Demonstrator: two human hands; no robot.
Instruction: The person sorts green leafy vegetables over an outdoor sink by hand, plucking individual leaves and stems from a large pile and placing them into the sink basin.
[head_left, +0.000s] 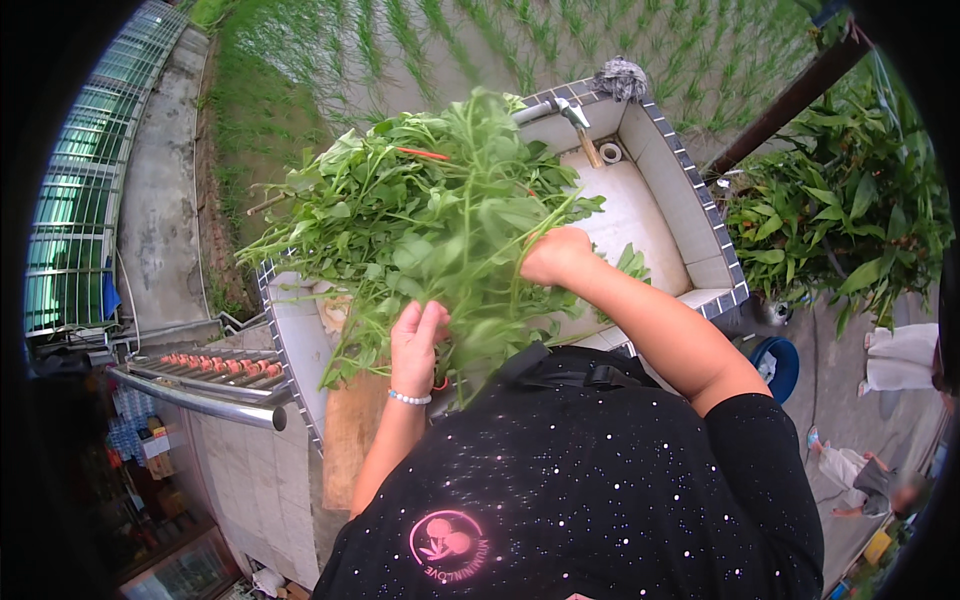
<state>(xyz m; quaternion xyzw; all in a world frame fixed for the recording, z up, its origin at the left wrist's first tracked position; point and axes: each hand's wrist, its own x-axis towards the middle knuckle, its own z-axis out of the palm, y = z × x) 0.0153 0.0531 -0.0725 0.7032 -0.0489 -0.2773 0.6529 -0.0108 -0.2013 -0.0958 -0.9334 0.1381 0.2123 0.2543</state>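
Note:
A large heap of leafy green stems (360, 187) lies across the left part of a tiled sink (675, 225). My right hand (556, 255) is closed around a bunch of leafy stems (491, 217), held up over the heap and blurred. On the near side, my left hand (420, 334), with a beaded bracelet at the wrist, is raised beside the hanging leaves. Its thumb and fingers are close together; whether a stem is between them cannot be told. Red strips (422, 154) show among the greens. Under the heap's near left side lies a wooden board (356, 435).
A tap (574, 112) stands at the sink's back wall, near a drain fitting (610, 153). A grey cloth (620, 79) lies on the rim. Metal railings (202, 390) flank the left. A blue bucket (780, 367) and people (862, 476) are on the right. Beyond lies a flooded paddy (465, 45).

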